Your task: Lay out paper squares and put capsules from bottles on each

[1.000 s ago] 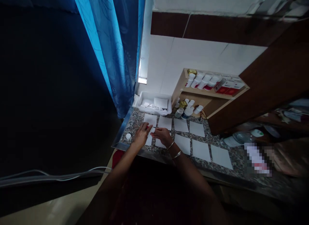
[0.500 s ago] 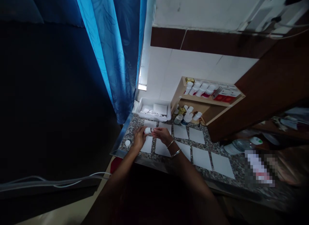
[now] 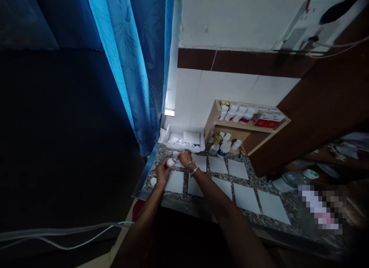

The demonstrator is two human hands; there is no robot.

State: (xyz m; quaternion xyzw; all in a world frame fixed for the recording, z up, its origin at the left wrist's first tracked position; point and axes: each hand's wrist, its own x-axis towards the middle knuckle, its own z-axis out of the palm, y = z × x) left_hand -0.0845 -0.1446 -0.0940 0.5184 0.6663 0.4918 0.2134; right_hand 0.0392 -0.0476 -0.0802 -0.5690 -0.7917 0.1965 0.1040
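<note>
Leaning in left hand (image 3: 162, 173) above the left end of the table (image 3: 164, 150): red-and-white bottle (image 3: 171, 162), fingers wrapped around it, label partly covered. Right hand (image 3: 185, 157): fingers curled near paper sheets (image 3: 218, 165); cannot tell whether they pinch anything. Dim room; tray (image 3: 181, 147), shelf (image 3: 245, 126) at rear; cap (image 3: 153, 181) near left edge, speckled gaps between sheets.

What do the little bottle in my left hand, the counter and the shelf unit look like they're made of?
Bottle: probably smooth plastic, given its even, opaque white body with a red band.
Counter: granite or an imitation; its dark surface is speckled all over.
Shelf unit: pale wood or wood-look board, seemingly matte, judging by its flat tan panels.
</note>
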